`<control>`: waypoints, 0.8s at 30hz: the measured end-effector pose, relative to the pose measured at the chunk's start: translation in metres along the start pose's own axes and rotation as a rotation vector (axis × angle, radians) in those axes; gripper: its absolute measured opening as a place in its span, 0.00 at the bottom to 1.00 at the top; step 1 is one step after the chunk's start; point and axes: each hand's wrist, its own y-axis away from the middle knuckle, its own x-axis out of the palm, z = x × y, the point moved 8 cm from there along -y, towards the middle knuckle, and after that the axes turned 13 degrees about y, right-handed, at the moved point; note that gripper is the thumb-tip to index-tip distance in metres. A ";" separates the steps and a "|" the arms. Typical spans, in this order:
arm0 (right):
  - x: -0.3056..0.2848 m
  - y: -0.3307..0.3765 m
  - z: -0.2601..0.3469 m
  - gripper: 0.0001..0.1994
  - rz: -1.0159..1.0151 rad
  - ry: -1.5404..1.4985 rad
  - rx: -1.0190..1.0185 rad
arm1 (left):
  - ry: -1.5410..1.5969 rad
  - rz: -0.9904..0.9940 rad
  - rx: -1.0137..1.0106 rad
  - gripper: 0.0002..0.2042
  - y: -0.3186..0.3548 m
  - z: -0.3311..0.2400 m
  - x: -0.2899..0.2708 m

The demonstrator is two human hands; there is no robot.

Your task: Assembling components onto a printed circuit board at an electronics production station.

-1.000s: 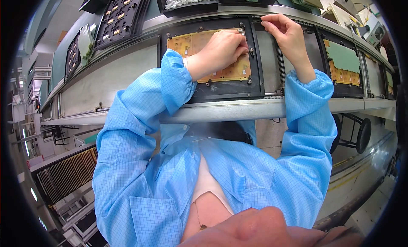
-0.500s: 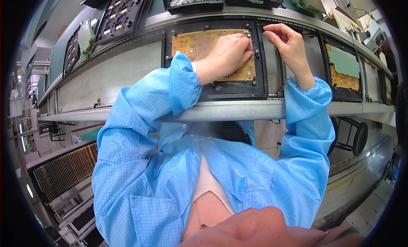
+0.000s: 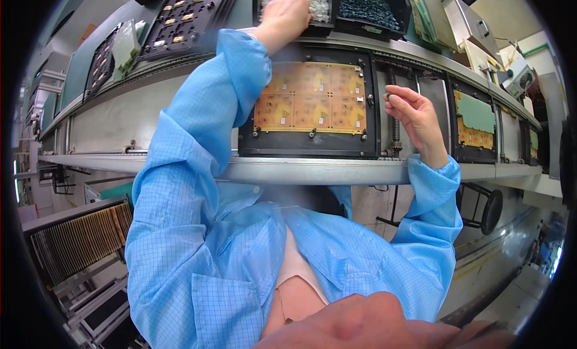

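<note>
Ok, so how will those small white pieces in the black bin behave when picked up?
The white pieces are likely light, each looking tiny beside the left hand. They'd probably tumble, lying heaped loose in the bin. Shapes are too small to judge rolling.

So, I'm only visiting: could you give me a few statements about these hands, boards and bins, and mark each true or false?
1. The left hand is at the bin of white pieces. True.
2. The right hand lies flat on the near orange board. False: it is raised to the board's right, pinching a small dark piece.
3. A green sheet partly covers another orange board farther right. True.
4. The bin of dark blue pieces stands left of the white ones. False: it stands to their right.
</note>
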 end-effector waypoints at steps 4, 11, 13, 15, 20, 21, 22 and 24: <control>0.006 0.008 -0.003 0.13 0.030 -0.035 0.052 | 0.012 0.078 -0.023 0.09 -0.010 0.014 0.008; 0.018 0.016 0.016 0.08 -0.062 0.401 -0.047 | 0.205 0.005 0.040 0.06 -0.010 0.003 -0.002; 0.020 0.016 0.018 0.08 -0.112 0.553 -0.102 | 0.413 -0.010 0.052 0.07 -0.004 -0.006 -0.017; 0.031 0.020 0.032 0.07 -0.198 0.833 -0.211 | 0.479 -0.025 0.067 0.07 0.002 -0.006 -0.027; 0.047 0.018 0.044 0.06 -0.259 1.128 -0.342 | 0.754 0.010 -0.089 0.08 0.022 -0.010 -0.056; 0.049 0.018 0.046 0.05 -0.278 1.180 -0.387 | 0.774 0.007 -0.091 0.08 0.027 -0.012 -0.061; 0.047 0.017 0.044 0.05 -0.276 1.184 -0.384 | 0.779 0.007 -0.093 0.08 0.029 -0.011 -0.060; 0.046 0.017 0.044 0.05 -0.287 1.202 -0.413 | 0.816 0.049 -0.132 0.08 0.034 -0.005 -0.057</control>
